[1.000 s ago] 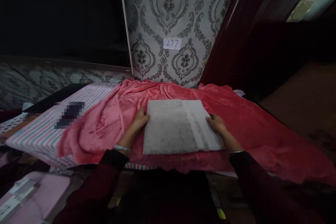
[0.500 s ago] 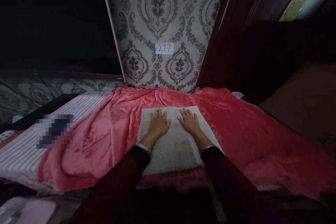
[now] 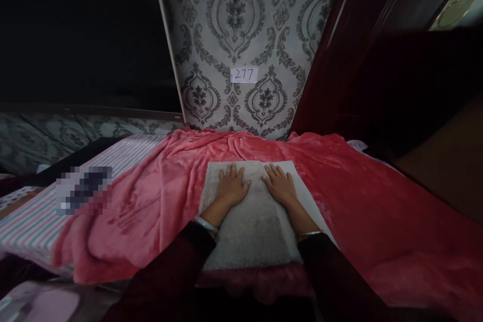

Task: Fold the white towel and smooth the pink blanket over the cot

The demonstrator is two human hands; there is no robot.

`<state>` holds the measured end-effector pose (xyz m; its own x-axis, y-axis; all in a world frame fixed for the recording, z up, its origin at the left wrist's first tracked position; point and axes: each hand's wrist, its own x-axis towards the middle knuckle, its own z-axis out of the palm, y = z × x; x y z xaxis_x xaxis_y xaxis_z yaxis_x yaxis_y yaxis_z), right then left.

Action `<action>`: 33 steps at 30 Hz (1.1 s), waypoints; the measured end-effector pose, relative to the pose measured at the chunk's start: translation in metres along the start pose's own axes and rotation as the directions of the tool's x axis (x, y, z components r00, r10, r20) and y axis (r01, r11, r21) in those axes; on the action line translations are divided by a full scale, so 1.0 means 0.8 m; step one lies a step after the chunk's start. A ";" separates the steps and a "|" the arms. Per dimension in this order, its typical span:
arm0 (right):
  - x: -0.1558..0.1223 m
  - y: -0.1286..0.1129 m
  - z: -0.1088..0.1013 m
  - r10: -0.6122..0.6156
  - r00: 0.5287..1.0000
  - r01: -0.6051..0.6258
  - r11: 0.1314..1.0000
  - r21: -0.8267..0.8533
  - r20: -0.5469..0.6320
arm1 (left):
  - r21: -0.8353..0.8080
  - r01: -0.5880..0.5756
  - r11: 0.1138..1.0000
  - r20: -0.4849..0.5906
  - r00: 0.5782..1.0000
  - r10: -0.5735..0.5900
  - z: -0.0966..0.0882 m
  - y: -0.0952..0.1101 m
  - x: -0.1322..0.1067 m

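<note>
A grey plush cloth point(image 3: 252, 226) lies flat in front of me, with a smooth white strip point(image 3: 315, 209) showing along its right side. Whether that strip is the cloth's other face or a separate sheet, I cannot tell. My left hand point(image 3: 233, 186) presses palm down on the far left part of the cloth, fingers spread. Near the far right corner, my right hand point(image 3: 279, 184) also lies flat with its fingers apart. Under the cloth spreads a red plush blanket point(image 3: 377, 211), wrinkled on the left and smoother on the right.
Striped bedding point(image 3: 33, 221) shows at the left, with a blurred-out dark object point(image 3: 85, 188) on it. Behind stand a patterned wall point(image 3: 234, 25) bearing a paper label point(image 3: 244, 74), a large dark screen point(image 3: 83, 35) and dark red woodwork point(image 3: 324, 60).
The view has shifted slightly, so the whole scene sits a little lower and further right. Both hands stay flat on the grey cloth, the right one slightly farther from the left.
</note>
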<state>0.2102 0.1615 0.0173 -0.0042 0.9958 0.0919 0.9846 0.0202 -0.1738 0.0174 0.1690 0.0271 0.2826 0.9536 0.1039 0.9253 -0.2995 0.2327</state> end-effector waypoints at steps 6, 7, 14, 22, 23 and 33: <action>0.011 0.031 -0.012 -0.018 0.997 0.018 1.000 0.005 0.079 | 0.098 0.126 0.987 -0.005 0.992 -0.126 -0.012 0.001 0.000; 0.011 0.039 -0.015 0.001 0.996 -0.001 1.000 0.007 0.090 | 0.113 0.142 0.983 0.007 0.990 -0.143 -0.015 0.000 0.000; -0.004 0.066 -0.017 0.121 0.991 -0.119 0.992 -0.028 0.049 | 0.161 0.207 0.965 0.048 0.975 -0.217 -0.029 -0.022 0.002; -0.041 0.085 -0.034 0.175 0.975 -0.171 0.984 -0.044 0.138 | 0.160 0.111 0.981 0.172 0.975 -0.139 -0.055 -0.044 -0.016; -0.048 0.083 -0.037 0.175 0.974 -0.169 0.984 -0.058 0.140 | 0.164 0.100 0.981 0.181 0.975 -0.129 -0.059 -0.045 -0.022; -0.109 0.053 -0.002 -0.065 0.998 0.065 0.997 -0.035 0.014 | 0.148 -0.074 0.986 0.113 0.992 0.057 -0.035 -0.034 -0.119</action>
<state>0.2524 0.0755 0.0038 -0.0704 0.9936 0.0888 0.9878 0.0819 -0.1326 -0.0421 0.0853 0.0383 0.3621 0.9321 0.0067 0.9291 -0.3615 0.0783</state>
